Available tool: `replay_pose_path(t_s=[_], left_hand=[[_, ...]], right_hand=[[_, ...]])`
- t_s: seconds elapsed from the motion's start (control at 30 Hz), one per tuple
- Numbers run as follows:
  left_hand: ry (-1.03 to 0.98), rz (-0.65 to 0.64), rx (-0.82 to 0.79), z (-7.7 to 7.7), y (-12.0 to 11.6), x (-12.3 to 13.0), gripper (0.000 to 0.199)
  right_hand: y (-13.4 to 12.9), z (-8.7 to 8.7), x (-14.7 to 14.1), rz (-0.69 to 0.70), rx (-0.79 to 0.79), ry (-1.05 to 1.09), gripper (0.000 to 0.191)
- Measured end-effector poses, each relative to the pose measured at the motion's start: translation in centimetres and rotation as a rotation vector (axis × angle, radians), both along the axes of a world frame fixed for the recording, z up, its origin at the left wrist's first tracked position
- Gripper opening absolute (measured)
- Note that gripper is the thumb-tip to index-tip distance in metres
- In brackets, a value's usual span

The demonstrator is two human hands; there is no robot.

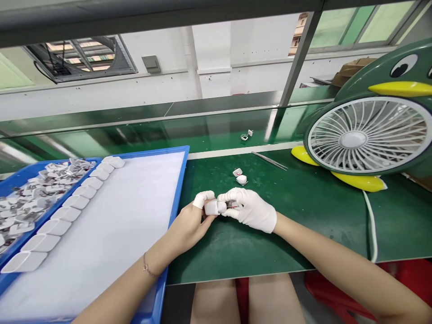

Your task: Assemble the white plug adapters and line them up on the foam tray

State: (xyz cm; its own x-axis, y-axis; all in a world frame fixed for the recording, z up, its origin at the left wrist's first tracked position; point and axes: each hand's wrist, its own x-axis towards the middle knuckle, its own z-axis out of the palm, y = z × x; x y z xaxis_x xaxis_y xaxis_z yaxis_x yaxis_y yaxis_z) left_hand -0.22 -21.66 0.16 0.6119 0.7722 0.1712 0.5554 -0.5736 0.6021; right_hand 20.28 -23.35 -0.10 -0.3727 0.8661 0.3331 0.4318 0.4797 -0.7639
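Note:
Over the green table, my left hand (191, 225), bare but for white finger covers, is closed around a white plastic housing (211, 207). My right hand (253, 210) wears a white glove and pinches a small part with metal and red bits (233, 205) at the housing's right end. The fingertips of both hands nearly meet there. Just beyond them lie two small white parts, one (237, 172) behind the other (241, 180). Metal tweezers (269, 160) rest farther back to the right.
At left, a blue tray (184, 166) holds a row of white housings (69, 213); a blue bin beside it holds many small parts (37, 193). A green fan (353, 139) stands right, its cable (371, 225) crossing the table. Small pieces (245, 137) lie at the back.

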Motion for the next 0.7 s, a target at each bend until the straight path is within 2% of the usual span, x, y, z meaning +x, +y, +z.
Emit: replay_pose_path(t_s=[0.13, 0.27, 0.3, 0.37, 0.43, 0.47, 0.53, 0.6, 0.7], left_hand=[[-0.026, -0.035, 0.042, 0.3, -0.2, 0.3, 0.032], [0.045, -0.174, 0.167, 1.5, -0.5, 0.7, 0.018], [0.049, -0.196, 0.197, 1.8, -0.5, 0.7, 0.019], [0.006, -0.196, 0.247, 2.2, -0.6, 0.6, 0.019], [-0.105, -0.139, 0.228, 2.4, -0.6, 0.4, 0.022], [-0.183, -0.082, 0.186, 2.4, -0.6, 0.4, 0.022], [-0.388, 0.067, 0.030, 2.3, -0.8, 0.7, 0.021], [-0.616, 0.203, -0.192, 2.3, -1.1, 1.3, 0.023], [-0.823, 0.274, -0.497, 2.4, -1.7, 2.4, 0.030]], right_hand=[[-0.2, 0.0, 0.1, -0.010, 0.009, -0.002, 0.014], [-0.4, -0.6, 0.1, -0.040, 0.000, 0.036, 0.007], [-0.4, -0.7, 0.2, -0.057, -0.010, 0.046, 0.014], [-0.4, -0.8, 0.5, -0.114, 0.018, 0.084, 0.047], [-0.3, -0.9, 0.9, -0.134, 0.091, 0.179, 0.078], [-0.3, -1.0, 1.0, -0.118, 0.121, 0.241, 0.082], [-0.3, -1.1, 1.0, -0.078, 0.168, 0.330, 0.070], [-0.5, -1.2, 0.4, -0.093, 0.264, 0.327, 0.059], [-0.9, -1.2, -1.1, -0.165, 0.429, 0.310, 0.057]])
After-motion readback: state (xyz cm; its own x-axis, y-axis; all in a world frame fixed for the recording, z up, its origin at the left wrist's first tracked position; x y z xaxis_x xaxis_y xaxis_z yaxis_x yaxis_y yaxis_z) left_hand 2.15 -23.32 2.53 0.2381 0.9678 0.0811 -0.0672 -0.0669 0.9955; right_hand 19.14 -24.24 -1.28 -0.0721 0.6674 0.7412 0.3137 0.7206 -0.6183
